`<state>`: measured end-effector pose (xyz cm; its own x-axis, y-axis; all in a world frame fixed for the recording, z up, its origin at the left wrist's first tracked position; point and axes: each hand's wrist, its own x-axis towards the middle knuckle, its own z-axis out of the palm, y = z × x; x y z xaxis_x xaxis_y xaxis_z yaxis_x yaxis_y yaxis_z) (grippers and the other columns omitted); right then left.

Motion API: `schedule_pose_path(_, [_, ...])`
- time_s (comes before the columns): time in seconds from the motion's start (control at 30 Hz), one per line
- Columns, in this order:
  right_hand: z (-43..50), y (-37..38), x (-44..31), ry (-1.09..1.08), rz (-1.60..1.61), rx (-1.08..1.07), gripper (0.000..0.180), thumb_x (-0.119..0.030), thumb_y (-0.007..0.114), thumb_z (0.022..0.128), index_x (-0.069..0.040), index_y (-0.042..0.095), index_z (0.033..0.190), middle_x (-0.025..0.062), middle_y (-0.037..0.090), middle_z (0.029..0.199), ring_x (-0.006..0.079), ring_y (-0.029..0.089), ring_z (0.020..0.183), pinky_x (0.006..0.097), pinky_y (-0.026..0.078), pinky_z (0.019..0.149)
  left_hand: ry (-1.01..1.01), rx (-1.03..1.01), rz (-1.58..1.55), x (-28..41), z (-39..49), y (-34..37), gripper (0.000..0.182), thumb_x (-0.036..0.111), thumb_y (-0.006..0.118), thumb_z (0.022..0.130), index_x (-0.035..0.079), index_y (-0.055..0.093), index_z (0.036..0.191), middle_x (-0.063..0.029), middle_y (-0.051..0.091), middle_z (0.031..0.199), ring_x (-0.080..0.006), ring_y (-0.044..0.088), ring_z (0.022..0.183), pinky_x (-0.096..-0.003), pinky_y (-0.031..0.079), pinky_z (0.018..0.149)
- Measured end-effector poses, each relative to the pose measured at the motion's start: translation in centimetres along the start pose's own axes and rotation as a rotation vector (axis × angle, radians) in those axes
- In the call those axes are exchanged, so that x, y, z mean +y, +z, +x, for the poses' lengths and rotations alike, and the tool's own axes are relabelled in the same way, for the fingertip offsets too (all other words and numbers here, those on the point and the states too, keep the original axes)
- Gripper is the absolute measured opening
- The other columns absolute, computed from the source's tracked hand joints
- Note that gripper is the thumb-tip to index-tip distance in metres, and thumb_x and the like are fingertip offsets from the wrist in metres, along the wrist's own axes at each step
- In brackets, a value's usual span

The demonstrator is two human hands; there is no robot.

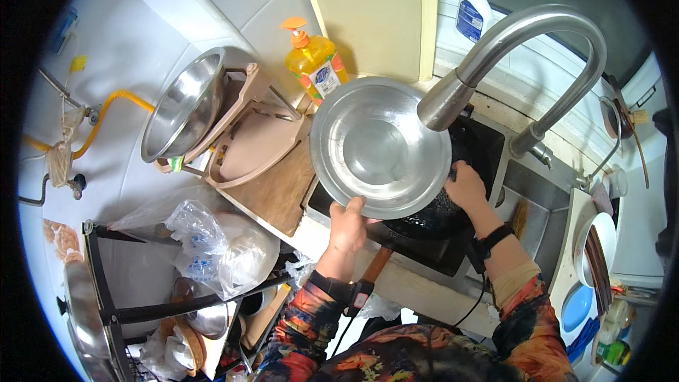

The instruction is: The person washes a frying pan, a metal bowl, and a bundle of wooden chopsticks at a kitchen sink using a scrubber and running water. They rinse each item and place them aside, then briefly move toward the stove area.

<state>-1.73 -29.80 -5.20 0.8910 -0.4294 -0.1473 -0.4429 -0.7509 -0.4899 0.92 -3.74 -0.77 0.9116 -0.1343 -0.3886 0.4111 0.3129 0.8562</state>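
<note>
My left hand (pixel 347 231) grips the near rim of a round stainless steel basin (pixel 331 170), thumb on top of the rim. The basin is beneath the spray head of a curved metal faucet (pixel 536 16), above a dark sink (pixel 451 254). Under the basin, partly hidden, is a black wok (pixel 424 220) with a wet inner surface and a wooden handle (pixel 377 264) pointing toward me. My right hand (pixel 467 187) is over the wok's right side, by the basin's right rim. Its fingers are bent around a small dark spot; what that is cannot be made out.
An orange pump bottle of dish soap (pixel 318 66) and cutting board (pixel 371 26) stand behind the basin. Another steel bowl (pixel 183 103) leans on a pinkish rack (pixel 260 143) at left. A second sink basin (pixel 536 212) holds a brush (pixel 520 217). Plastic bags (pixel 212 249) hang lower left.
</note>
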Motion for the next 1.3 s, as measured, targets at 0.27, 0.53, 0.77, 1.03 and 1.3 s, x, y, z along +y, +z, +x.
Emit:
schedule_pose_path(0.27, [-3.4,-3.7,-0.9,0.386,1.561,-0.489,0.034,-0.025,0.058,0.095,-0.001,0.057,0.119,0.0122,0.069,0.096,0.0230,0.068,0.080,0.0390,0.055,0.063,-0.149,-0.118,-0.121,0.1,-1.0,0.0,0.034,0.005,0.054,0.091,-0.015,0.052,0.118,-0.0223,0.066,0.107,-0.0338,0.071,0.084,-0.0436,0.064,0.065])
schedule_pose_path(0.53, [-2.2,-3.1,1.4,0.255,1.317,-0.050,0.040,-0.012,0.069,0.085,0.009,0.059,0.118,0.0185,0.067,0.106,0.0270,0.067,0.094,0.0396,0.055,0.075,-0.119,-0.024,0.184,0.0,-0.9,-0.2,0.067,0.041,0.068,0.093,-0.009,0.044,0.132,-0.0136,0.053,0.116,-0.0262,0.066,0.094,-0.0347,0.062,0.067])
schedule_pose_path(0.77, [-1.4,-6.1,4.7,-0.024,0.628,0.249,0.035,-0.015,0.067,0.088,0.011,0.062,0.112,0.0174,0.071,0.092,0.0215,0.065,0.081,0.0335,0.051,0.077,-0.029,0.022,0.246,1.1,-1.2,-2.1,0.062,0.037,0.061,0.098,-0.006,0.041,0.137,-0.0207,0.053,0.129,-0.0276,0.066,0.100,-0.0337,0.059,0.072])
schedule_pose_path(1.03, [-2.1,-6.7,2.9,-0.133,0.492,0.541,0.037,-0.013,0.062,0.092,0.005,0.057,0.124,0.0220,0.069,0.103,0.0287,0.069,0.094,0.0353,0.051,0.085,0.043,0.006,0.311,1.3,-2.4,-1.0,0.061,0.031,0.061,0.098,-0.008,0.039,0.139,-0.0194,0.054,0.129,-0.0266,0.066,0.101,-0.0341,0.058,0.074])
schedule_pose_path(1.3, [-1.7,-7.8,4.3,0.005,0.509,0.491,0.037,-0.015,0.066,0.087,0.005,0.061,0.118,0.0223,0.070,0.102,0.0319,0.068,0.094,0.0408,0.050,0.084,0.067,-0.021,0.334,1.1,-3.1,-1.2,0.058,0.028,0.061,0.099,-0.008,0.040,0.140,-0.0176,0.056,0.126,-0.0247,0.065,0.100,-0.0339,0.057,0.074])
